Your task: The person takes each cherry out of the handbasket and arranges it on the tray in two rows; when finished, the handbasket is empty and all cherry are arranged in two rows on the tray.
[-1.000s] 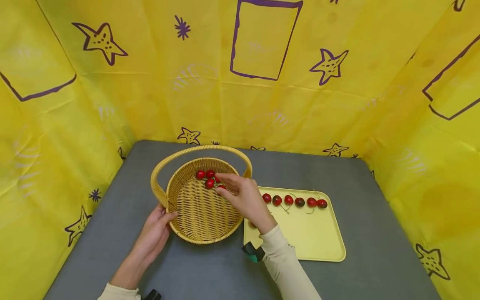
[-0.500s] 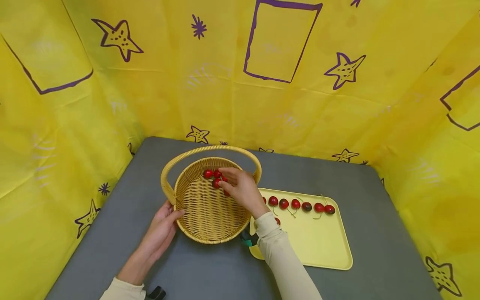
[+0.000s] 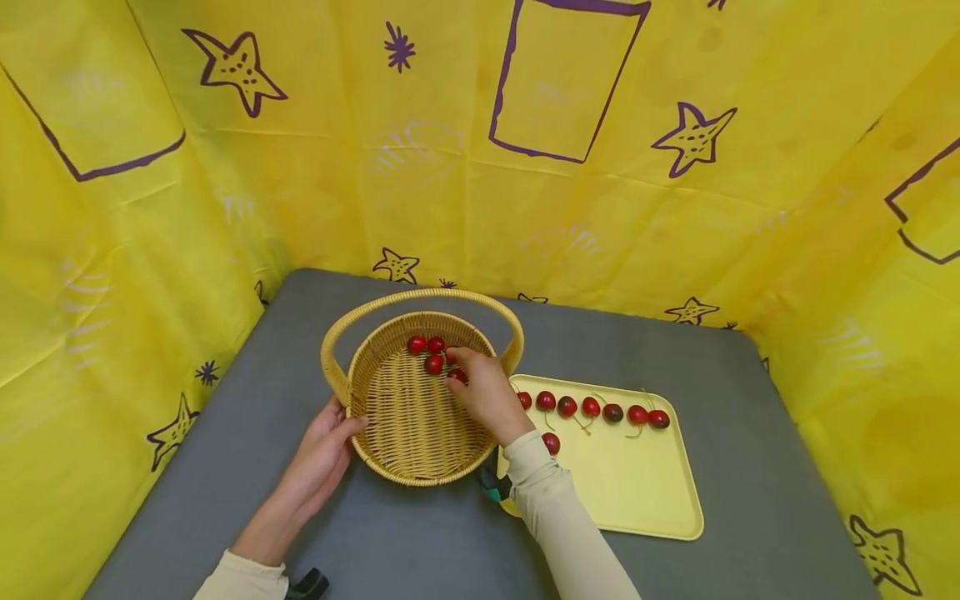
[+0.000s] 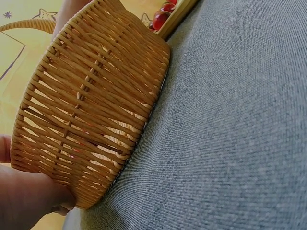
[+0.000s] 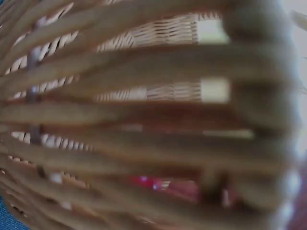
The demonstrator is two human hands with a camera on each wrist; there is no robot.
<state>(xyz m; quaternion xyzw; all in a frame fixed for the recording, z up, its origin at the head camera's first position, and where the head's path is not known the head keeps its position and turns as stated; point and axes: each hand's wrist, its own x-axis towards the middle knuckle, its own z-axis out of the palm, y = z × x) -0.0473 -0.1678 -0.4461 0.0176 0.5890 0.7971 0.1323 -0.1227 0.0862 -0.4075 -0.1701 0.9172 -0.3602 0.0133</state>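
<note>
We wear long cream sleeves, creased near the right cuff, leaving our left hand and right hand bare. A black piece shows by our left cuff; a black-and-green piece by the right.

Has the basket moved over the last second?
No: judged against the back edge of the gray table, the basket shows no clear shift either way.
</note>
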